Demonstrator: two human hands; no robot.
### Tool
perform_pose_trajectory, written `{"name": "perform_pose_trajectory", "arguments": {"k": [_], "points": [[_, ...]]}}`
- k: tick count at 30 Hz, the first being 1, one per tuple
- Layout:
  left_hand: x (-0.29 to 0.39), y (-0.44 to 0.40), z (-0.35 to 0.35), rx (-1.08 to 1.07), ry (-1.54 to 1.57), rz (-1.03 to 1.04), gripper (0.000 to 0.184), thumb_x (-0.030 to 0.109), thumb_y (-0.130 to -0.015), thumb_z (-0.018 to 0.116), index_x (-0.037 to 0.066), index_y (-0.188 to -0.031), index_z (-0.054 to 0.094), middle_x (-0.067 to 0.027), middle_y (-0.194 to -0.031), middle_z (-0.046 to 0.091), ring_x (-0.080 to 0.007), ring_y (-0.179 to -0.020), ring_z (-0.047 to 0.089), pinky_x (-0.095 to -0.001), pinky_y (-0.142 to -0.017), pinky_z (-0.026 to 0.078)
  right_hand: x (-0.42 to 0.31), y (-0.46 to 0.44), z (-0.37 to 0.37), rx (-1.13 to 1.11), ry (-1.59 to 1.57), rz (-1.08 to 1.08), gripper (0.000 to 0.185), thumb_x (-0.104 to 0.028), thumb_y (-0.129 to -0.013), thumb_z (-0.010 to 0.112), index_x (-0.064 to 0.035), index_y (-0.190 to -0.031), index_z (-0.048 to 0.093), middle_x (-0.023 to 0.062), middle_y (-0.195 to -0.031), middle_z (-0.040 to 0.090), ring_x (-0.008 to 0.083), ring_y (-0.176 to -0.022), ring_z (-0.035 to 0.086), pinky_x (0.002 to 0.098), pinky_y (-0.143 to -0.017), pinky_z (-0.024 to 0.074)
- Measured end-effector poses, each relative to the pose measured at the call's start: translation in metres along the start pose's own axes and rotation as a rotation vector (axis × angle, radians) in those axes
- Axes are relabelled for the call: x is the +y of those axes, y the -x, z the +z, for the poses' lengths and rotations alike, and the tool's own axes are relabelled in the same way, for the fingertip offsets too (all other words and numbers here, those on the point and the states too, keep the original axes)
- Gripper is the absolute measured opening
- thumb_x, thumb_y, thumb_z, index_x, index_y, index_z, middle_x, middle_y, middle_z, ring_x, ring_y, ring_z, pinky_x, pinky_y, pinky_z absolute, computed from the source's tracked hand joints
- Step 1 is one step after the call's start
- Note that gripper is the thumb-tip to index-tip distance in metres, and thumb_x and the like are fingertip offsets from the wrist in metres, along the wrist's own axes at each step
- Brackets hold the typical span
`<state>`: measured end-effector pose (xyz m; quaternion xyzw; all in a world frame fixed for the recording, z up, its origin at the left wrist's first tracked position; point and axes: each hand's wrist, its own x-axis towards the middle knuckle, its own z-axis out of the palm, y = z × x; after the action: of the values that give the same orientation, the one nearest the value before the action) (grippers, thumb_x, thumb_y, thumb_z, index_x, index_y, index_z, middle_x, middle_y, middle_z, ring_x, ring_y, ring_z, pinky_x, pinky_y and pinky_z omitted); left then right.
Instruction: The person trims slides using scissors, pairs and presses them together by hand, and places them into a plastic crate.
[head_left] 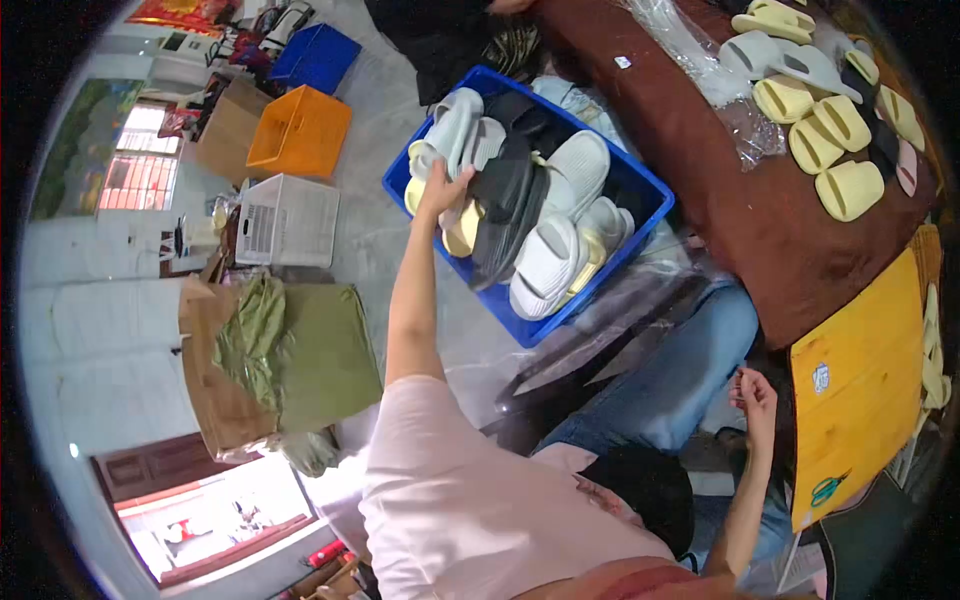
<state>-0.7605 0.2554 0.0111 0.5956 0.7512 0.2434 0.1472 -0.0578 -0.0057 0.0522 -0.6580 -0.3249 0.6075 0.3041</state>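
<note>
My left hand (440, 188) reaches into the near-left side of a blue crate (655, 190), its fingers and thumb closed on a light grey slipper (455, 125). Beside it in the crate lie black slippers (503, 185), a pale yellow slipper (462, 232), white slippers (545, 265) and more grey slippers (580, 170), stacked on their sides and overlapping. Part of the grip is hidden behind the hand. My right hand (757, 398) hangs near my jeans-covered knee, away from the crate. Its fingers are curled, and nothing shows in them.
At right, a brown-covered surface (690, 130) carries several yellow slippers (850, 190) and clear plastic wrap (715, 60). Green scissors (826, 490) lie on a yellow board (850, 390). An orange crate (300, 130), a white crate (290, 220) and a green-covered box (325, 350) stand left.
</note>
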Motion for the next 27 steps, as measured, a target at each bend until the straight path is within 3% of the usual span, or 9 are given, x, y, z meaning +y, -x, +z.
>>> {"name": "perform_pose_trajectory", "arguments": {"k": [1,3,8,9,14,17,20,23,27], "points": [[0.004,-0.006,0.007,-0.06,-0.138,0.0,0.096,0.064,-0.076,0.076,-0.009,-0.132,0.047,-0.0338,-0.126,0.057,-0.0454,-0.12,0.055,-0.0498,-0.1,0.044,0.004,-0.001,-0.003,0.016,-0.014,0.025,0.036,-0.034,-0.101,0.063,-0.0051,-0.124,0.066,0.0022,-0.098,0.068,0.0085,-0.082,0.062,0.0244,-0.071,0.0503],[0.027,0.007,0.005,-0.058,-0.205,0.001,0.093,0.069,-0.074,0.076,-0.008,-0.12,0.051,-0.034,-0.12,0.057,-0.0461,-0.115,0.057,-0.051,-0.098,0.044,0.009,-0.006,-0.008,0.041,-0.033,0.046,0.037,-0.035,-0.102,0.062,-0.0058,-0.124,0.065,0.0,-0.097,0.067,0.0069,-0.081,0.061,0.023,-0.07,0.0492],[-0.002,0.004,0.034,-0.036,-0.287,-0.014,0.123,0.075,-0.068,0.075,-0.012,-0.145,0.034,-0.0363,-0.14,0.045,-0.0511,-0.131,0.041,-0.0539,-0.114,0.03,0.022,-0.035,0.01,0.036,-0.124,0.055,0.029,-0.03,-0.101,0.064,-0.0053,-0.117,0.066,0.0004,-0.094,0.067,0.0072,-0.08,0.061,0.0245,-0.069,0.0491],[0.009,0.003,0.031,-0.153,-0.273,-0.15,0.125,0.075,-0.068,0.075,-0.011,-0.148,0.031,-0.037,-0.145,0.041,-0.0517,-0.136,0.037,-0.0545,-0.116,0.027,0.025,-0.039,0.017,0.01,-0.129,0.062,0.026,-0.028,-0.101,0.064,-0.0052,-0.113,0.067,-0.0007,-0.092,0.066,0.0069,-0.078,0.059,0.0245,-0.067,0.0483],[0.028,-0.003,0.036,-0.017,-0.29,-0.194,0.12,0.069,-0.07,0.078,-0.008,-0.149,0.031,-0.0334,-0.147,0.04,-0.0542,-0.139,0.032,-0.0575,-0.114,0.031,0.04,-0.059,0.038,-0.014,-0.109,-0.148,0.013,-0.017,-0.1,0.063,-0.0085,-0.105,0.054,-0.0043,-0.085,0.048,0.0063,-0.074,0.052,0.0243,-0.063,0.0448],[0.039,0.005,0.022,-0.039,-0.249,-0.188,0.121,0.068,-0.071,0.079,-0.009,-0.15,0.028,-0.0375,-0.148,0.036,-0.0519,-0.142,0.028,-0.0561,-0.116,0.029,0.021,-0.045,0.039,-0.022,-0.115,-0.075,0.016,-0.021,-0.1,0.064,-0.0072,-0.106,0.058,-0.0035,-0.084,0.055,0.0058,-0.074,0.054,0.0236,-0.063,0.0446],[0.035,0.019,0.023,0.279,-0.181,-0.012,0.121,0.062,-0.073,0.08,-0.012,-0.15,0.023,-0.0409,-0.149,0.032,-0.0533,-0.143,0.027,-0.0506,-0.118,0.027,0.049,-0.043,0.015,-0.134,-0.121,-0.08,0.025,-0.026,-0.101,0.065,-0.0041,-0.112,0.063,-0.0022,-0.081,0.059,0.0075,-0.072,0.059,0.0235,-0.063,0.0458],[0.071,0.048,0.018,0.38,-0.054,0.143,0.102,0.051,-0.082,0.078,-0.013,-0.145,0.032,-0.0384,-0.148,0.036,-0.0512,-0.141,0.032,-0.0508,-0.117,0.028,0.047,-0.025,0.0,-0.059,0.014,-0.02,0.033,-0.031,-0.1,0.064,-0.0036,-0.119,0.064,-0.0003,-0.086,0.064,0.009,-0.076,0.063,0.0233,-0.063,0.047],[0.13,0.124,0.025,0.201,-0.198,0.228,0.089,0.046,-0.08,0.079,-0.001,-0.146,0.041,-0.0344,-0.149,0.037,-0.0494,-0.138,0.037,-0.0535,-0.115,0.031,0.068,-0.017,-0.021,0.019,0.058,0.002,0.036,-0.032,-0.1,0.065,-0.0049,-0.124,0.065,0.0011,-0.089,0.068,0.0094,-0.078,0.066,0.0243,-0.065,0.0494]]}}
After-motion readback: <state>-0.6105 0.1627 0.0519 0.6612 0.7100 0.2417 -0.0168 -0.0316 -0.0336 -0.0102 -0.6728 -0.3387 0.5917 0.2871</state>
